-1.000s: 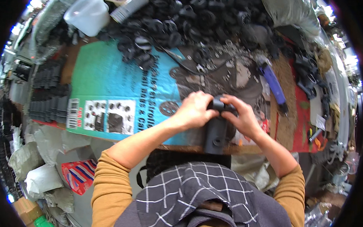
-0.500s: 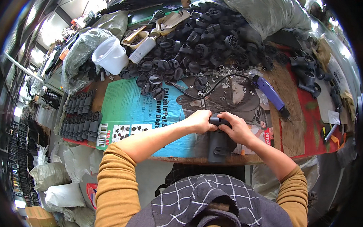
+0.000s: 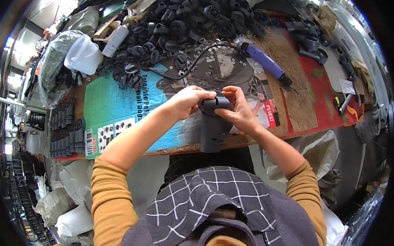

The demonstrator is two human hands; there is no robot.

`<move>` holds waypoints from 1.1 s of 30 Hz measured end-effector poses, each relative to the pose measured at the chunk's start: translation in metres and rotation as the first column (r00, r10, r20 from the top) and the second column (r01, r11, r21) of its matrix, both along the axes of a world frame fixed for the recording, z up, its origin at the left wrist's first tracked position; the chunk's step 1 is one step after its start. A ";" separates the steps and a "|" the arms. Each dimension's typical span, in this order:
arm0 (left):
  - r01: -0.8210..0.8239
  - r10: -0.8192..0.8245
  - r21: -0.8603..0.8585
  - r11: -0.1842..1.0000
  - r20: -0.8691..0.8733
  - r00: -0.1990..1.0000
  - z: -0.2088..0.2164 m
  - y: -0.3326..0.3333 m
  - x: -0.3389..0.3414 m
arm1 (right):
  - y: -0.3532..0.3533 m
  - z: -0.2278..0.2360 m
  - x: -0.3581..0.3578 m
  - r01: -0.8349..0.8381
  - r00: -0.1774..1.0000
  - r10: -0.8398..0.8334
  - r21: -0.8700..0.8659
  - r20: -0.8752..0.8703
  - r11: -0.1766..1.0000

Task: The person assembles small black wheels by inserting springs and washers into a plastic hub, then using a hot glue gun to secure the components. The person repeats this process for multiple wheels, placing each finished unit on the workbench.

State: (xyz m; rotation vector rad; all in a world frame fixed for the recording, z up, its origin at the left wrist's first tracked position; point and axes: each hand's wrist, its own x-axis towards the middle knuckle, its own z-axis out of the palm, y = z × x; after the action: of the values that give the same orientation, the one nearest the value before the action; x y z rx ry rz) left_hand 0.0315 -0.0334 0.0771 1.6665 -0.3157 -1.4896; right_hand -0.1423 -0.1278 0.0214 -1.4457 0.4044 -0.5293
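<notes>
Pinched between thumb and fingers of both the left hand (image 3: 187, 101) and right hand (image 3: 241, 110), at the front edge of the desk (image 3: 322, 113): one dark tube (image 3: 211, 134) with one slotted round head (image 3: 215, 103). Around: one purple power tool (image 3: 265, 61), one white tub (image 3: 83, 56), one spray can (image 3: 116, 41), two rows of grey tubes (image 3: 70, 140), one uncountable heap of black parts (image 3: 183, 18). Beyond the hands, one black cable (image 3: 190, 67) across the printed cardboard (image 3: 115, 94). Half a second ago, slot hidden by the grip; now exposed, with right fingers more spread.

Cardboard sheet (image 3: 113, 107): dark lettering (image 3: 145, 95), 10 o'clock; barcode (image 3: 89, 142) with red digits (image 3: 94, 142), near 9; white-on-red label (image 3: 271, 113), 3 o'clock.
</notes>
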 end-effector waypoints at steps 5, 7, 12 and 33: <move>0.064 0.020 -0.444 0.894 0.181 0.983 0.033 0.038 -0.021 | 0.021 0.028 -0.008 -0.301 0.953 0.242 0.601 0.180 0.740; 0.168 0.004 -0.490 0.855 0.330 0.944 0.047 0.052 -0.024 | 0.019 0.042 -0.010 -0.297 0.955 0.271 0.338 0.122 0.893; 0.448 0.149 -0.350 0.823 0.893 0.425 0.051 0.066 -0.030 | 0.029 0.069 -0.009 -0.313 0.948 0.309 -0.066 -0.073 0.947; 0.056 0.543 -0.648 0.760 0.679 0.495 -0.073 0.032 -0.025 | 0.017 0.021 0.039 0.014 0.915 -0.190 -0.441 -0.357 0.897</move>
State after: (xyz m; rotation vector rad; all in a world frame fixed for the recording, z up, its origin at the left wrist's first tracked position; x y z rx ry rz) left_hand 0.0070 -0.0017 0.0043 1.6565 -0.9168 -0.1329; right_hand -0.1029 -0.1105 0.0425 -1.9818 0.7212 -0.4258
